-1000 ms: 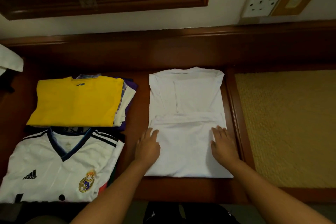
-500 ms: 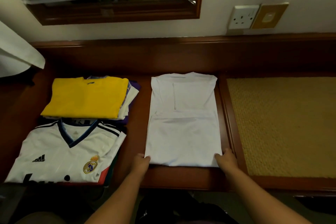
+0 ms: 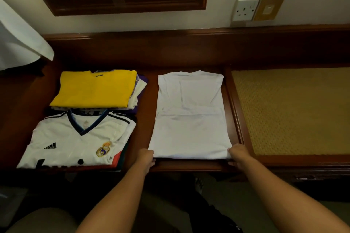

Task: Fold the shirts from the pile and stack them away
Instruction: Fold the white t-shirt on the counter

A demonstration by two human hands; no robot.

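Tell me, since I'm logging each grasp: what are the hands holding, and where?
Both hold the white shirt by its near edge: left hand at its near-left corner, right hand at its near-right corner.

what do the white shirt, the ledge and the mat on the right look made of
White shirt: soft matte fabric, probably cotton knit; it creases and folds flat. Ledge: reddish varnished wood, faintly glossy. Mat: coarse woven fibre, maybe straw or sisal, with a bumpy golden weave.

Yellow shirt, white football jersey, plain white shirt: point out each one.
yellow shirt (image 3: 94,89): head view, middle of its folded front.
white football jersey (image 3: 75,142): head view, chest below the collar.
plain white shirt (image 3: 189,134): head view, folded-up lower panel.
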